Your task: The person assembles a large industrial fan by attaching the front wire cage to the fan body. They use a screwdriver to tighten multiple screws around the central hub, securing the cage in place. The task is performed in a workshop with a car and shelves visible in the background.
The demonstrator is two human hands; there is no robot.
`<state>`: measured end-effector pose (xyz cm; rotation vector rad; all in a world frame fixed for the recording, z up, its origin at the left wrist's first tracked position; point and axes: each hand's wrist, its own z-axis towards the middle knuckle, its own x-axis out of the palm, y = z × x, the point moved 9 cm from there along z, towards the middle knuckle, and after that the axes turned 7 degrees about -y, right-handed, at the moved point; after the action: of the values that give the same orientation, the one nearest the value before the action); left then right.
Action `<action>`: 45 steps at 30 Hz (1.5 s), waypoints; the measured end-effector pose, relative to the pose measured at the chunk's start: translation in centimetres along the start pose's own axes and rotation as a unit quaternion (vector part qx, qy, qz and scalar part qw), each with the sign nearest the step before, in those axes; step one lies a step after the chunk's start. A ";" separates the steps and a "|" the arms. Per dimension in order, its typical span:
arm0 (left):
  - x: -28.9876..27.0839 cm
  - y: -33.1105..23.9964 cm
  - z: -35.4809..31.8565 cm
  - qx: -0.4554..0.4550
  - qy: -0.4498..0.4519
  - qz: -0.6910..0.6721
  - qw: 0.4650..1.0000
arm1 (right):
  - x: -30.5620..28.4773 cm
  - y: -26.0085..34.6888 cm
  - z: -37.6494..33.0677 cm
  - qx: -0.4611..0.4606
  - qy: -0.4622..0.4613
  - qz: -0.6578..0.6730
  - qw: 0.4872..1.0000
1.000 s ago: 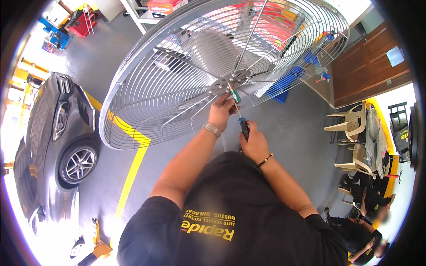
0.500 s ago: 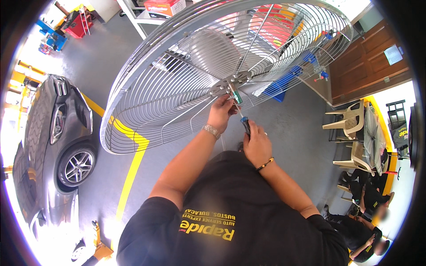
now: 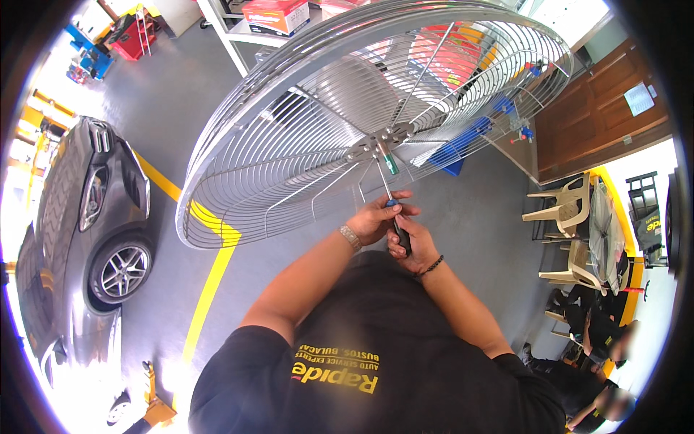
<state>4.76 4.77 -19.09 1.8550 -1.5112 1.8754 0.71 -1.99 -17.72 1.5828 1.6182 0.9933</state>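
Note:
A large grey fan with a wire guard [image 3: 289, 155] stands tilted in front of me. At its middle is a metal hub plate [image 3: 363, 150], and a small green cylinder [image 3: 390, 160] sticks out from it toward me. My right hand [image 3: 418, 248] is closed around the dark handle of a screwdriver [image 3: 402, 236], whose thin shaft points up toward the hub. My left hand [image 3: 373, 220] has its thumb and fingers about the blue top of the handle, just below the shaft. Whether the screwdriver's tip touches anything is hard to tell. Behind the wires are broad grey fan blades [image 3: 352, 87].
A dark grey car [image 3: 90, 195] stands at the left beside a yellow floor line [image 3: 210, 300]. White shelving holding a box [image 3: 277, 16] is behind the fan. Beige chairs [image 3: 560, 206] stand at the right, with seated people [image 3: 603, 333] below them. A brown wooden door [image 3: 600, 108] is beyond.
My left hand has come down from beside the green cylinder to the top of the screwdriver handle. My right hand and the screwdriver have lowered slightly toward me.

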 end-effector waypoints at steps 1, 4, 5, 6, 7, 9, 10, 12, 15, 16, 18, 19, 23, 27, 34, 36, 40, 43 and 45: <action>-0.1 0.0 0.0 0.004 0.007 -0.008 1.000 | -0.1 1.6 -0.3 -0.097 -0.025 -0.140 0.985; -0.1 -0.1 0.5 0.023 0.021 -0.041 0.999 | 0.1 4.9 -1.6 -0.235 -0.139 -0.459 0.845; 0.0 0.0 0.8 0.028 0.019 -0.055 0.998 | 0.5 5.2 -1.8 -0.228 -0.147 -0.484 0.832; 0.2 0.1 1.1 0.032 0.018 -0.068 0.997 | 0.4 5.2 -1.9 -0.191 -0.168 -0.510 0.822; 0.7 0.3 1.3 0.031 0.029 -0.099 0.994 | 0.5 5.6 -2.1 -0.171 -0.194 -0.527 0.809; 2.0 0.8 2.1 0.029 0.057 -0.156 0.986 | 1.0 6.0 -2.1 -0.145 -0.179 -0.545 0.806; 3.0 1.2 2.5 0.037 0.078 -0.176 0.981 | 1.0 6.1 -2.0 -0.127 -0.170 -0.551 0.807; 3.6 1.4 3.3 0.041 0.091 -0.201 0.975 | 1.0 6.7 -1.8 -0.117 -0.164 -0.548 0.812; 4.2 1.5 3.4 0.061 0.123 -0.256 0.957 | 0.5 6.8 -1.6 -0.125 -0.159 -0.551 0.809; 4.5 1.3 3.0 0.075 0.151 -0.275 0.946 | 0.4 6.7 -1.6 -0.144 -0.160 -0.548 0.808; 2.5 2.6 3.1 0.039 0.014 -0.241 0.970 | 0.1 5.5 -1.1 -0.147 -0.151 -0.521 0.827; 1.9 2.8 3.0 0.028 -0.027 -0.229 0.973 | -0.1 5.3 -0.8 -0.170 -0.154 -0.499 0.836; 1.0 2.6 2.5 -0.008 -0.151 -0.133 0.980 | -0.5 4.2 1.0 -0.260 -0.121 -0.438 0.852; 0.5 2.0 1.6 -0.031 -0.256 -0.075 0.963 | -0.7 2.8 2.4 -0.227 -0.035 -0.370 0.900; -1.5 2.1 0.3 -0.071 -0.372 0.053 0.924 | 0.3 0.3 2.3 0.009 0.116 -0.009 0.993; -1.3 1.8 1.1 -0.053 -0.318 0.033 0.946 | 0.1 0.8 2.4 -0.003 0.096 -0.036 0.995; 1.1 0.9 2.6 0.080 -0.103 -0.081 0.988 | -0.2 1.5 1.8 -0.016 0.019 -0.106 0.994; 2.0 0.8 3.1 0.138 0.006 -0.174 0.975 | -0.5 1.2 1.3 0.028 -0.015 -0.090 0.995; 1.7 1.1 3.4 0.146 0.012 -0.205 0.968 | -0.5 1.3 1.4 0.028 -0.003 -0.052 0.998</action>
<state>5.95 0.96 -19.12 2.0526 -0.7857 1.9764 2.60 -2.44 -17.28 1.5204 1.7206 0.8950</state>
